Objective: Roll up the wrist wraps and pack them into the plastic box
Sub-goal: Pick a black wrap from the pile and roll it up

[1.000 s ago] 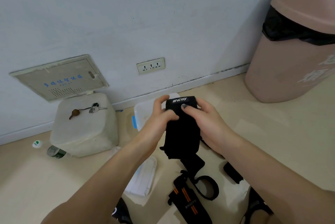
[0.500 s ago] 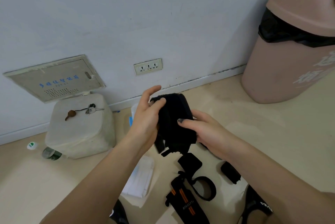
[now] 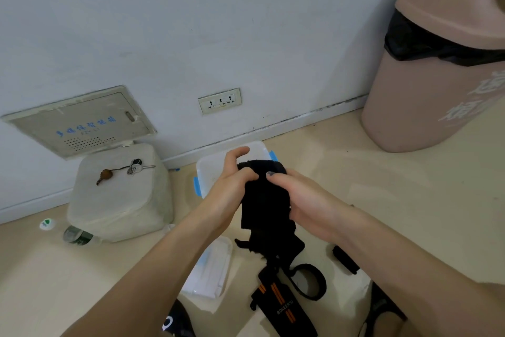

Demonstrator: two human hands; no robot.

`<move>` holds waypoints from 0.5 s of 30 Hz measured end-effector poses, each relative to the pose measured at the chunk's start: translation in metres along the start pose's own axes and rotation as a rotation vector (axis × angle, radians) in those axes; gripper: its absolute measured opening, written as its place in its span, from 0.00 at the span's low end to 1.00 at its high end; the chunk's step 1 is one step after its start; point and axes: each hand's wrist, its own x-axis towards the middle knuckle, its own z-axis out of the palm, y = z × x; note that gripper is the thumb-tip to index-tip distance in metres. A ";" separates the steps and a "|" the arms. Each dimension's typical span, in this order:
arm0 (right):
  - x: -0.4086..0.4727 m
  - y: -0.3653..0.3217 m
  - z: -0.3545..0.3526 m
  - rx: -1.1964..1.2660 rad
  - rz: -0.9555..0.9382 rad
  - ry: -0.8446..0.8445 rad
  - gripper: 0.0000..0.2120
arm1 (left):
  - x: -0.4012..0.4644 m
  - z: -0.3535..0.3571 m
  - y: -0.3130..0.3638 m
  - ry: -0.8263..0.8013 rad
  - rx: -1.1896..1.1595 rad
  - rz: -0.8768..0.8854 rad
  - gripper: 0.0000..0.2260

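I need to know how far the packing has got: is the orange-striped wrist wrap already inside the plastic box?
No, the orange-striped wrist wrap lies on the floor, apart from the plastic box.

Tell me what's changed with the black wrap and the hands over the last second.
Both hands keep hold of the black wrist wrap. A second ago its logo end faced up; now that end is turned under. The left hand pinches its top edge again after opening briefly; the right hand stays clamped. The orange-striped wrap and plastic box lie unmoved.

Both hands (image 3: 232,192) (image 3: 306,205) grip one black wrist wrap (image 3: 263,197) — above the box (image 3: 207,170).
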 end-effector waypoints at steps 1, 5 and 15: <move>0.000 0.001 0.000 -0.018 -0.002 0.021 0.12 | -0.001 0.001 -0.001 -0.025 -0.008 -0.018 0.29; 0.004 0.001 -0.006 -0.127 -0.052 0.129 0.12 | -0.002 0.005 -0.005 -0.095 0.032 -0.013 0.28; 0.005 -0.002 -0.005 -0.208 -0.089 0.176 0.11 | 0.007 -0.003 -0.003 0.057 -0.103 -0.059 0.20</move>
